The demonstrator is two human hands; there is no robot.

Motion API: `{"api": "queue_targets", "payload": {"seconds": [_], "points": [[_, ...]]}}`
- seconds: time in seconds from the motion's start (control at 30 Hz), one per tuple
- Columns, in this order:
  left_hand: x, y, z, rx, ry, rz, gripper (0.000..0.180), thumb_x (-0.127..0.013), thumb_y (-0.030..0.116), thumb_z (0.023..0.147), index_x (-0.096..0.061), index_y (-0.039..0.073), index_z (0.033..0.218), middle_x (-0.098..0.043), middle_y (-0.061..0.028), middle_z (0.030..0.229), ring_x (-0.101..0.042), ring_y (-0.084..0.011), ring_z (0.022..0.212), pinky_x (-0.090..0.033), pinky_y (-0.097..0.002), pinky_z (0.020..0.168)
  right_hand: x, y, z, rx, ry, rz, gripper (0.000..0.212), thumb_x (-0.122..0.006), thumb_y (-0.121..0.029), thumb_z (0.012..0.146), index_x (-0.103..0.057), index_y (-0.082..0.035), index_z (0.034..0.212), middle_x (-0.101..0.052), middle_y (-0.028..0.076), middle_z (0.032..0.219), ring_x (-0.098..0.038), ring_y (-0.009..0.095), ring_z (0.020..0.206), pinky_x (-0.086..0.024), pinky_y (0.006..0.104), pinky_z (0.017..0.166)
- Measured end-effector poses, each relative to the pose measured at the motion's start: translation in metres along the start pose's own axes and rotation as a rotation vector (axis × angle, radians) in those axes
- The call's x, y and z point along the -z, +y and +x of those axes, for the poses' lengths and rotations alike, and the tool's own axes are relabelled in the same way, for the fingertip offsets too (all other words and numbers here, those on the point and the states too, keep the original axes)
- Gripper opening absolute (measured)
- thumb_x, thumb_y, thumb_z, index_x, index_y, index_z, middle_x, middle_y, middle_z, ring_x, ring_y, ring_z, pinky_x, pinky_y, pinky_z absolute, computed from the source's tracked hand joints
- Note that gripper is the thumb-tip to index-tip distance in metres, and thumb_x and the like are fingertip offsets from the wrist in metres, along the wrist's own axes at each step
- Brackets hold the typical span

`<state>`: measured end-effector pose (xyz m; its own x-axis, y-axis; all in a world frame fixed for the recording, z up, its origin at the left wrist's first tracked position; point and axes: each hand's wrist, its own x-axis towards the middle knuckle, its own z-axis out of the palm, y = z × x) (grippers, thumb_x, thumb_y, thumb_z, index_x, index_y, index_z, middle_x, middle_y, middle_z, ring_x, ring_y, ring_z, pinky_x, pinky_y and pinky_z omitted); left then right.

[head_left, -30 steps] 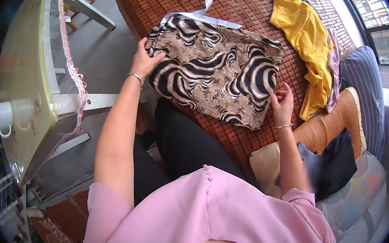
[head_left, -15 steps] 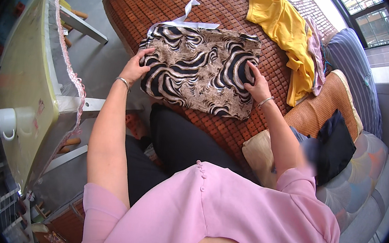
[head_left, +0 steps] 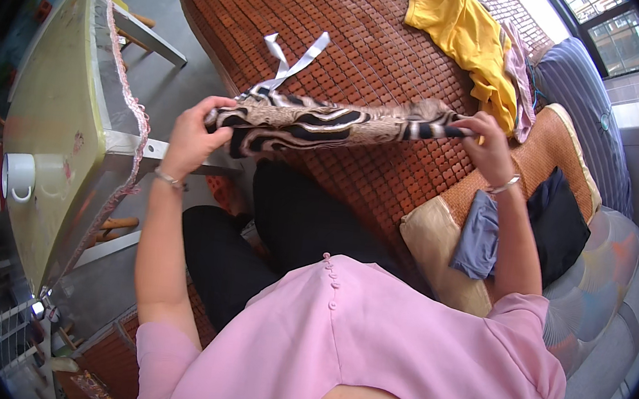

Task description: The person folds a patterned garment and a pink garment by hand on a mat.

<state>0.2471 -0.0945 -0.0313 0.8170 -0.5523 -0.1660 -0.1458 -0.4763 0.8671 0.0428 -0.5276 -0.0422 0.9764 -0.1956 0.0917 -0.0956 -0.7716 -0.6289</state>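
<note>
A brown, black and white swirl-patterned garment is stretched between my two hands above the tiled mat. It is gathered into a narrow band, and a white ribbon tie trails from its left part onto the mat. Pinched on the garment's left end is my left hand, thumb and fingers closed. My right hand grips the opposite end, its fingers closed on the cloth. Some of the fabric's far side is hidden behind the raised band.
The brown tiled mat covers the seat. To the right lie a yellow shirt, an orange woven cushion, a grey-blue folded cloth and a black cloth. A table with a white mug stands left.
The garment lay spread flat half a second ago; now it is lifted and drawn into a narrow band. My hands have moved farther apart, and the ribbon's ends have shifted.
</note>
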Motion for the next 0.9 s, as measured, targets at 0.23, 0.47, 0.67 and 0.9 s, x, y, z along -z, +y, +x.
{"api": "queue_targets", "payload": {"seconds": [0.23,0.47,0.67,0.9], "points": [[-0.002,-0.013,0.068,0.233,-0.283,-0.204,0.032,-0.070,0.016,0.077,-0.059,0.000,0.103,-0.062,-0.0022,0.089,-0.058,-0.0087,0.079,-0.046,-0.0222,0.074,0.016,0.064,0.055,-0.372,-0.195,0.284,0.022,-0.057,-0.018,0.080,-0.066,0.001,0.088,-0.055,0.000,0.069,-0.050,0.011,0.063,-0.041,0.0232,0.059],[-0.088,-0.137,0.118,0.202,0.263,0.210,0.061,-0.072,0.023,0.071,-0.046,0.003,0.122,-0.062,-0.0194,0.110,-0.063,-0.0269,0.100,-0.048,-0.0340,0.087,-0.087,0.139,0.078,-0.601,0.109,-0.047,0.032,-0.061,-0.015,0.074,-0.063,-0.009,0.106,-0.064,0.013,0.092,-0.062,0.029,0.088,-0.048,0.0348,0.082],[-0.079,-0.113,0.089,0.214,0.387,-0.004,0.055,-0.070,0.037,0.078,-0.050,0.001,0.115,-0.066,-0.0138,0.091,-0.064,-0.0234,0.085,-0.049,-0.0321,0.078,-0.079,0.063,0.068,-0.164,0.328,-0.294,0.025,-0.059,-0.006,0.080,-0.060,-0.005,0.105,-0.058,0.012,0.100,-0.058,0.026,0.093,-0.048,0.0371,0.084],[-0.119,-0.084,0.066,0.089,0.551,0.330,0.077,-0.076,0.048,0.068,-0.046,0.001,0.121,-0.052,-0.0254,0.113,-0.052,-0.0393,0.105,-0.042,-0.0431,0.092,-0.133,-0.049,0.078,0.466,0.168,-0.190,0.038,-0.060,-0.013,0.085,-0.057,-0.015,0.123,-0.050,0.011,0.131,-0.047,0.028,0.121,-0.037,0.0443,0.102]]}}
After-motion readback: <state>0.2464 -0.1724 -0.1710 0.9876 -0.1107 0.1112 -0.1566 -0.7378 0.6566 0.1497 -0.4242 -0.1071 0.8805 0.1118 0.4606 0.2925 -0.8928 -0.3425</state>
